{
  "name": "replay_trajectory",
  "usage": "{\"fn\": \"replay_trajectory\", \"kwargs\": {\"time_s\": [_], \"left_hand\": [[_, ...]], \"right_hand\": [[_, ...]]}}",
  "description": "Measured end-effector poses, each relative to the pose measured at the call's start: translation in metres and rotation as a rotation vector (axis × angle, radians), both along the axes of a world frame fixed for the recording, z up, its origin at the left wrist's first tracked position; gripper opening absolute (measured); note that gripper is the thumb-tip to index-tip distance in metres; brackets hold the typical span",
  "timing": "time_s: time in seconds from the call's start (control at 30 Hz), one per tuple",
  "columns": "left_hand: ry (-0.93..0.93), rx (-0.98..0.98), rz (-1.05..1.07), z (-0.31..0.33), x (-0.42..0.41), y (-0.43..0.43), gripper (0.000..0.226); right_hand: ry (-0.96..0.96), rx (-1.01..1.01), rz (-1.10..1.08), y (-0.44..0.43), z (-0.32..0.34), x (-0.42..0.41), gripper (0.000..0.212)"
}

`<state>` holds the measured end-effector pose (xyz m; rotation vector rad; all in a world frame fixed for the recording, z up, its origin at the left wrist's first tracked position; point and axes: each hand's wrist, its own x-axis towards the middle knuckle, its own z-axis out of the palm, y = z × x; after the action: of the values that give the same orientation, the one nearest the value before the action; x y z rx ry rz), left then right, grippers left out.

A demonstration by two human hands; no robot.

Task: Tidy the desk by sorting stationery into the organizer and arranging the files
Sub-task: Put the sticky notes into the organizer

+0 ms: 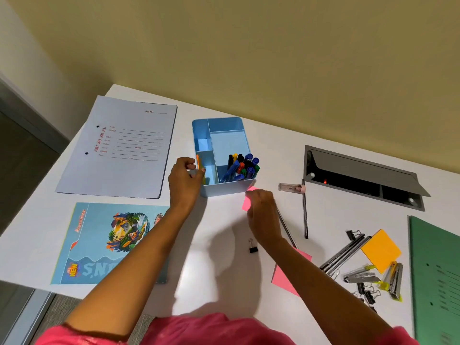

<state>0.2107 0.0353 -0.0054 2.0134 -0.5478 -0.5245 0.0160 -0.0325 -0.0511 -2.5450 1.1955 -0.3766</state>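
Beside the organizer, my right hand pinches a pink note — thin, floppy; I judge an edge grip best. My left hand pinches an orange slip.

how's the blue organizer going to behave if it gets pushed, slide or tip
Probably slides: the organizer looks low, wide and flat-based on the smooth desk. The pens crowd one near corner, so it may swivel when pushed. Seemingly light plastic; the left hand, pinching an orange slip at its wall, could steady it.
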Motion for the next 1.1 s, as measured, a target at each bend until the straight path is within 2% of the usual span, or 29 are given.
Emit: {"fn": "replay_trajectory", "kwargs": {"time_s": [0.1,0.2,0.53,0.63,0.73,0.87,1.0,1.1], "left_hand": [[-0.002,0.003,0.002,0.002,-0.001,0.000,0.029],[0.018,-0.006,0.000,0.003,-0.003,0.002,0.027],[0.046,-0.030,0.007,0.001,-0.007,0.006,0.028],[0.044,-0.027,0.006,0.000,-0.007,0.007,0.028],[0.067,-0.031,0.008,0.001,-0.007,0.008,0.029],[0.108,-0.036,0.000,0.000,-0.005,0.010,0.029],[0.132,-0.023,0.000,-0.003,-0.003,0.011,0.027],[0.144,-0.022,0.012,-0.003,-0.003,0.011,0.026]], "right_hand": [[0.204,0.041,-0.123,-0.017,-0.010,-0.002,0.056],[0.286,0.031,-0.093,-0.028,-0.014,-0.003,0.063],[0.307,0.016,-0.070,-0.038,-0.011,-0.010,0.075],[0.302,-0.010,-0.081,-0.041,-0.013,-0.013,0.072],[0.200,-0.031,-0.108,-0.034,-0.009,-0.014,0.055],[-0.082,-0.117,-0.077,0.004,0.024,-0.014,0.012],[-0.265,-0.149,0.037,0.038,0.073,-0.006,0.021],[-0.426,-0.252,0.114,0.037,0.079,0.017,0.027]]}}
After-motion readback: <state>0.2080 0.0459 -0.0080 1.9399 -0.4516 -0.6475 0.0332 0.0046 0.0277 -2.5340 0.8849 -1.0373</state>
